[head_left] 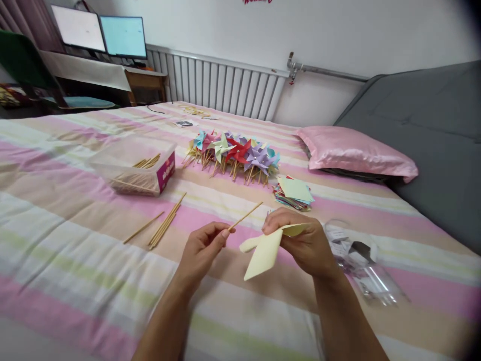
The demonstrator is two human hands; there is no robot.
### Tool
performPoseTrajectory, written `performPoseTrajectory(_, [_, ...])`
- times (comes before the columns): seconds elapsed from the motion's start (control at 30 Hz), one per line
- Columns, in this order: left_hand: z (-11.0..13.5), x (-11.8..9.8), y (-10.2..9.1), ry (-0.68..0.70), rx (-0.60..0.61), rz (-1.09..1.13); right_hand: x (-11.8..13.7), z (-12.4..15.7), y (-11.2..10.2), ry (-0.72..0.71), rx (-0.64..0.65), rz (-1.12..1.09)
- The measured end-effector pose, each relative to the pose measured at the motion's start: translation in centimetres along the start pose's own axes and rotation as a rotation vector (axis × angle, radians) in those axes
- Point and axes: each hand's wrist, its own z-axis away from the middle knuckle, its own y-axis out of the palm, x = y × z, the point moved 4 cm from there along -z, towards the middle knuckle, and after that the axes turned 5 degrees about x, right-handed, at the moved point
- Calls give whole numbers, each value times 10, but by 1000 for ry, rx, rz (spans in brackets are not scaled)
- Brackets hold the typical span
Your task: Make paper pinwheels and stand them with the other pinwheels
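My left hand (205,248) pinches the lower end of a thin wooden stick (246,215) that slants up to the right. My right hand (300,240) is closed on a pale yellow folded paper pinwheel (265,253), whose blades hang down and left of the fingers. The stick's tip reaches toward my right thumb. Both hands hover over a striped bedsheet (75,240). A few loose sticks (161,225) lie to the left of my left hand.
A clear box of sticks (137,168) stands at left. Several finished coloured pinwheels (235,153) lie in a row ahead, with a stack of coloured paper squares (295,193) beside them. A clear plastic container (356,260) lies at right, a pink pillow (353,150) beyond.
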Motion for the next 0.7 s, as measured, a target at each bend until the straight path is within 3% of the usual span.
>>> performPoseTrajectory(0.2, [5,0,1,-25,103,-13,16,2,-10,-118,-17,116])
performPoseTrajectory(0.7, [12,-2,-6,-92,244,-70,16,0,2,-186,-2,208])
